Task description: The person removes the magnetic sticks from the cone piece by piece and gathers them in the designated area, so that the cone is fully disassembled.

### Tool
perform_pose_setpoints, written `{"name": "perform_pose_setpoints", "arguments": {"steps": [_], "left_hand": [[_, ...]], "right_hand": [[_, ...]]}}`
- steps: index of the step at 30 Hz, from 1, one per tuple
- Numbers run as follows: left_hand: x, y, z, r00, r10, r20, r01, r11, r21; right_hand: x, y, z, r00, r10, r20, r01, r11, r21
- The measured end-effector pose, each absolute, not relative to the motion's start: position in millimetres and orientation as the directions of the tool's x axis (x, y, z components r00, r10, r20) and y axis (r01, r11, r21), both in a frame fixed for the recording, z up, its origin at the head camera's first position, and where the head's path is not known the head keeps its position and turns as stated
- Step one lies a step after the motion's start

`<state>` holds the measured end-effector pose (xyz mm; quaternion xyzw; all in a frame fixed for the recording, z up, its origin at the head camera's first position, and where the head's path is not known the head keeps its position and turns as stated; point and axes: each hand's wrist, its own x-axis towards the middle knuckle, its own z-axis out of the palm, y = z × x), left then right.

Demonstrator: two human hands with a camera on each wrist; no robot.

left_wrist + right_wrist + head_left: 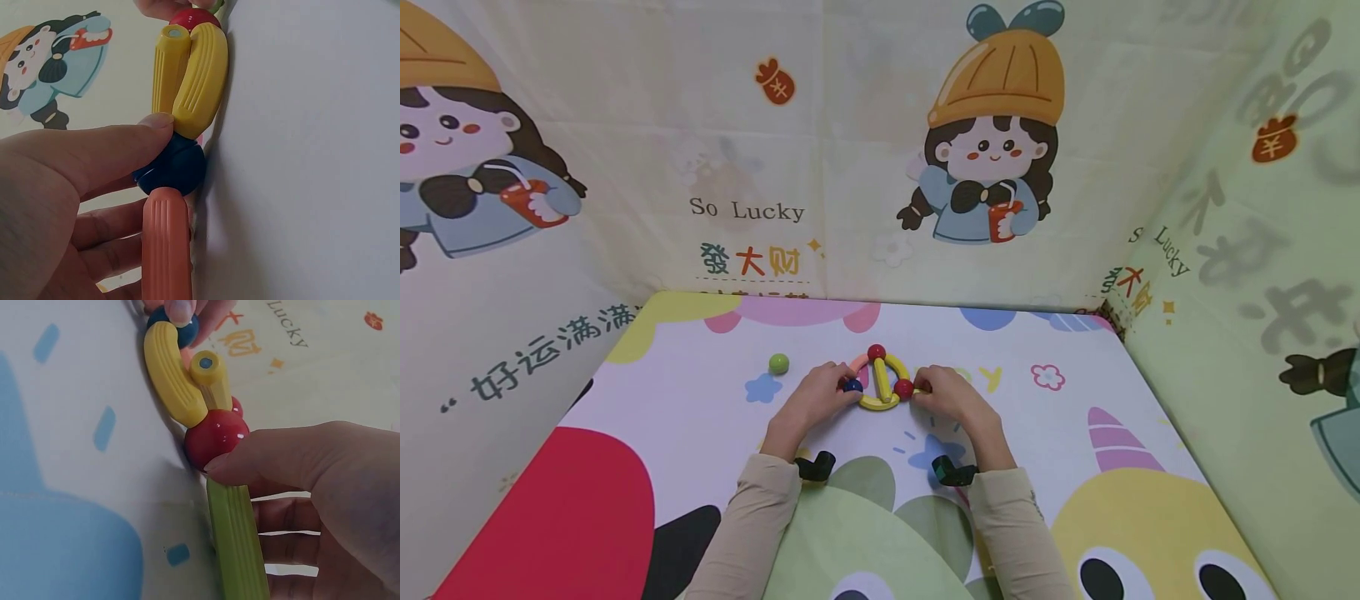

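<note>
A ring of curved magnetic rods and balls lies on the table in the head view. My left hand (820,392) pinches its blue ball (172,167), the thumb touching the end of a curved yellow rod (203,81). From the blue ball runs a pink rod (165,244). My right hand (951,394) holds the near red ball (215,440) between thumb and fingers; a green rod (237,540) extends from it beside the fingers. A second red ball (876,352) sits at the far side. One straight yellow rod (881,379) slants from there, its near end raised.
A loose green ball (778,363) lies on the table left of the ring. The printed tabletop (700,417) meets a patterned cloth wall (857,150) at the back, with another cloth (1240,275) at the right.
</note>
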<state>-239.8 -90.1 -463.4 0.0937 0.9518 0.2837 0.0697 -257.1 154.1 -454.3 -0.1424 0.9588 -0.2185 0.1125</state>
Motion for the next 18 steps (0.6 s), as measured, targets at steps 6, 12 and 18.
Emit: {"name": "perform_pose_setpoints", "arguments": {"steps": [6, 12, 18], "left_hand": [[-240.5, -90.6, -464.2, -0.973, 0.219, -0.079, 0.139, 0.819, 0.557], [-240.3, -91.5, -465.0, -0.972, 0.224, -0.065, 0.152, 0.820, 0.551], [-240.3, -91.5, -465.0, -0.973, 0.223, -0.063, 0.152, 0.819, 0.553]], "right_hand": [[-257.8, 153.4, -455.1, -0.936, -0.321, -0.145, -0.227, 0.865, -0.448], [-257.9, 153.7, -456.3, -0.934, -0.333, -0.130, -0.245, 0.860, -0.447], [-259.1, 155.3, -458.2, -0.936, -0.332, -0.117, -0.252, 0.864, -0.435]]}}
